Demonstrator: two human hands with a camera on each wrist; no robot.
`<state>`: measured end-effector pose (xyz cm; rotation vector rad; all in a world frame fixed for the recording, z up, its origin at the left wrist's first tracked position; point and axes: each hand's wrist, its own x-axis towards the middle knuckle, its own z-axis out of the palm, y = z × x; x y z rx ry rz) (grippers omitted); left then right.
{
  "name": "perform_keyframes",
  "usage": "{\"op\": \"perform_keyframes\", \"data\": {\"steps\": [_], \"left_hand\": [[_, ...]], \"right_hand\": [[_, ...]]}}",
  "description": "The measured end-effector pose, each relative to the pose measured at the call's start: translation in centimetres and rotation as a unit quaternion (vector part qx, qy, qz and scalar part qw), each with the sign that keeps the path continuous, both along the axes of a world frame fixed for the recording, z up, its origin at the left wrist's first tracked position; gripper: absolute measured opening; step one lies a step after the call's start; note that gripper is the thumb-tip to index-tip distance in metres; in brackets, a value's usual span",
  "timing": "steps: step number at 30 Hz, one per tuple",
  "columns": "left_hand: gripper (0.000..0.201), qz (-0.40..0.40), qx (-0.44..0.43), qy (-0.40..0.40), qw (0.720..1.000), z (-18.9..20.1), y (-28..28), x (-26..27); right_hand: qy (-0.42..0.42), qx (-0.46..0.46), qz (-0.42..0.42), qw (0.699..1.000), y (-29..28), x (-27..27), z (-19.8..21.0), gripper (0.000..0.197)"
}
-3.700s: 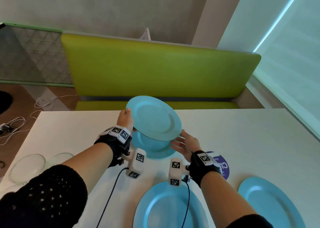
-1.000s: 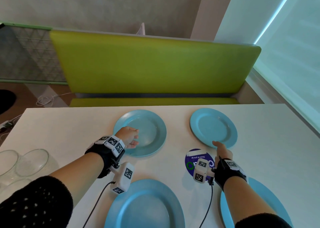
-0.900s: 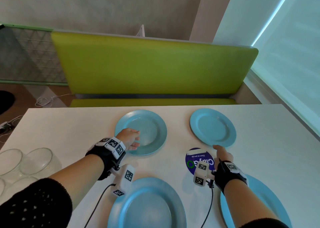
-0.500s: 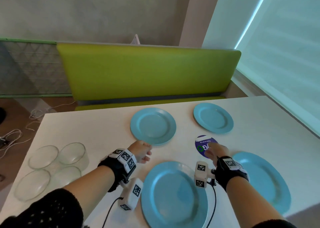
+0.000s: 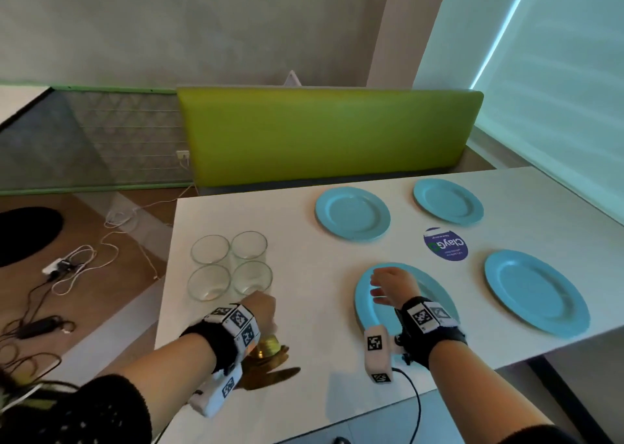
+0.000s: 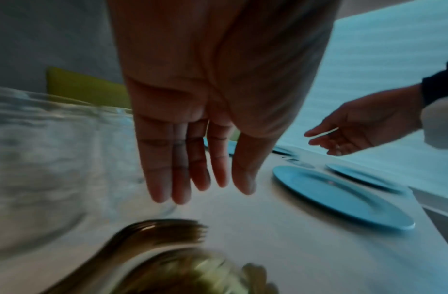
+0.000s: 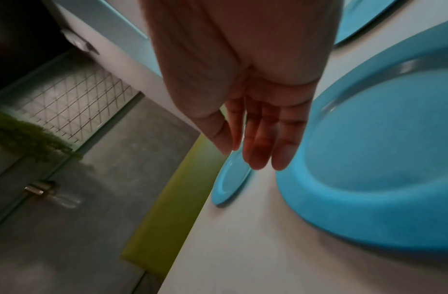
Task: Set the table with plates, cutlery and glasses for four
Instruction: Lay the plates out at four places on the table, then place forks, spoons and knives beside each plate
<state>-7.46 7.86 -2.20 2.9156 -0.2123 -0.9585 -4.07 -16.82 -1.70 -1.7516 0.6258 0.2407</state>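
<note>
Four blue plates lie flat on the white table (image 5: 304,308), set out as a square in the right half of the head view: one upper centre (image 5: 352,213), one upper right (image 5: 448,201), one at the right edge (image 5: 536,292), and one lower centre (image 5: 366,295) partly covered by the right hand (image 5: 393,286). Between them a round purple sticker (image 5: 445,243) is stuck to the tabletop. Four clear glasses (image 5: 231,264) stand upright, close together in a two-by-two group left of centre, well apart from the plates. Below them, at the lower middle of the frame, a heap of gold-coloured cutlery (image 5: 270,359) lies on the table; in the left wrist view a fork (image 6: 152,234) shows at the bottom, blurred.

The left hand (image 5: 261,312) hangs over the cutlery just beside the nearest glass, fingers (image 6: 167,169) straight and close together, holding nothing. The right hand hovers above the lower-centre plate with fingers (image 7: 265,139) loosely extended, also holding nothing; whether it touches the plate I cannot tell.

Behind the table a lime-green bench backrest (image 5: 324,133) fills the middle of the head view. Cables (image 5: 67,268) lie on the brown floor at the left.
</note>
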Motion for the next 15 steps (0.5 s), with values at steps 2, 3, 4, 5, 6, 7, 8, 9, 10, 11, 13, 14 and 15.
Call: {"op": "perform_keyframes", "data": {"steps": [2,3,4,5,6,7,8,9,10,11,13,14,15], "left_hand": [[0.044,0.004,0.035,0.005,0.999,-0.8,2.0,-1.1],[0.049,0.011,0.045,0.003,0.999,-1.2,2.8,-1.6],[0.055,0.021,0.052,-0.003,0.998,-1.8,3.6,-1.9],[0.063,0.033,0.055,-0.009,0.998,-2.3,4.3,-2.4],[0.069,0.047,0.057,-0.013,0.997,-2.8,5.0,-2.7],[0.072,0.056,0.06,-0.011,0.997,-3.2,5.5,-3.0],[0.074,0.059,0.059,-0.007,0.996,-3.7,6.0,-3.3],[0.075,0.055,0.052,-0.004,0.997,-4.1,6.5,-3.5],[0.076,0.047,0.046,-0.001,0.998,-4.4,6.8,-3.6],[0.077,0.039,0.04,-0.001,0.998,-4.7,7.0,-3.7],[0.075,0.027,0.04,-0.005,0.999,-4.9,7.3,-3.8],[0.073,0.023,0.042,-0.01,0.999,-5.0,7.4,-3.7],[0.07,0.018,0.043,-0.018,0.999,-5.1,7.4,-3.7]], "right_hand": [[-0.001,-0.015,0.02,1.0,1.5,-0.7,0.2,0.018],[-0.001,-0.023,0.029,0.999,2.2,-1.0,0.2,0.017],[0.0,-0.029,0.036,0.999,2.8,-1.2,0.2,0.017],[0.001,-0.034,0.04,0.999,3.4,-1.4,0.1,0.017],[0.002,-0.038,0.044,0.998,3.8,-1.5,0.1,0.017],[0.002,-0.044,0.049,0.998,4.3,-1.7,0.0,0.017],[0.003,-0.051,0.054,0.997,4.7,-1.9,-0.1,0.017],[0.003,-0.056,0.057,0.997,5.0,-2.1,-0.2,0.016],[0.005,-0.059,0.059,0.997,5.2,-2.4,-0.3,0.016],[0.007,-0.06,0.059,0.996,5.4,-2.6,-0.5,0.016],[0.014,-0.063,0.06,0.996,5.5,-3.0,-0.9,0.014],[0.017,-0.066,0.062,0.996,5.6,-3.2,-1.0,0.013],[0.019,-0.068,0.063,0.996,5.6,-3.4,-1.1,0.012]]}}
